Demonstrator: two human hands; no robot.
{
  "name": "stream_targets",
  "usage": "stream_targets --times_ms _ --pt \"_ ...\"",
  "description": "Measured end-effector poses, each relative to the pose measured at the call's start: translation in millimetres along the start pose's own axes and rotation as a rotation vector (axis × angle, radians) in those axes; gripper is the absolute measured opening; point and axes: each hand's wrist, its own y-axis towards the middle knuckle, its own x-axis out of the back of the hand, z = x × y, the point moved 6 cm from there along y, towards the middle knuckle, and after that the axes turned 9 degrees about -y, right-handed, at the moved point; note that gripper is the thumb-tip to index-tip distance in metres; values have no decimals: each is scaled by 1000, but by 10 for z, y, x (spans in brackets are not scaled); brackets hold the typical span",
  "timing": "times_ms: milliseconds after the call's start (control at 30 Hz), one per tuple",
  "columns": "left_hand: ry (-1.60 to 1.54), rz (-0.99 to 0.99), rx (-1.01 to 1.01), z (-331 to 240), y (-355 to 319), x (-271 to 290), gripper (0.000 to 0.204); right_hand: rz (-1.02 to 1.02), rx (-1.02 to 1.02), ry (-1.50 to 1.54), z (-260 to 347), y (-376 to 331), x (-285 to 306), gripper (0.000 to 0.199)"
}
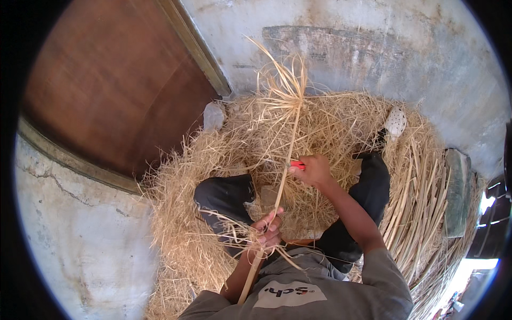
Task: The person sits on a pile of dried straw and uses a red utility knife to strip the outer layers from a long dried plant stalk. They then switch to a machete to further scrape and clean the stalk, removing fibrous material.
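A long, pale dry stalk (281, 191) runs slantwise from beside my body up toward the wall, with a fan of loose leaf strips (288, 88) at its far end. My left hand (268, 230) is closed round its lower part, and curled shavings (237, 232) bunch about the fingers. Farther up, my right hand (316, 170) grips a small tool with a red handle (297, 165), held against the side of the stalk. The tool's working end is too small to make out.
Dry straw and shavings (176, 224) cover the ground around my bent legs. At the right lie several bare stalks (418, 197) beside a grey-green slab (456, 193). A brown door panel (112, 90) and a plastered wall (368, 53) stand ahead. A pale stone (214, 116) sits by the door frame.
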Motion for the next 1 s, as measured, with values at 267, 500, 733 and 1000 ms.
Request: stream_targets --times_ms 267,500,733,1000 --pt "173 -90 13 52 -101 -71 37 -164 76 93 -84 -81 47 60" --pt "452 -57 55 77 -304 -94 49 -142 84 107 23 -182 167 62" --pt "518 -242 126 275 -474 -171 38 -368 -359 -36 -1025 295 371 58" --pt "852 -517 59 55 -343 -168 37 -120 -457 240 -1176 475 239 71"
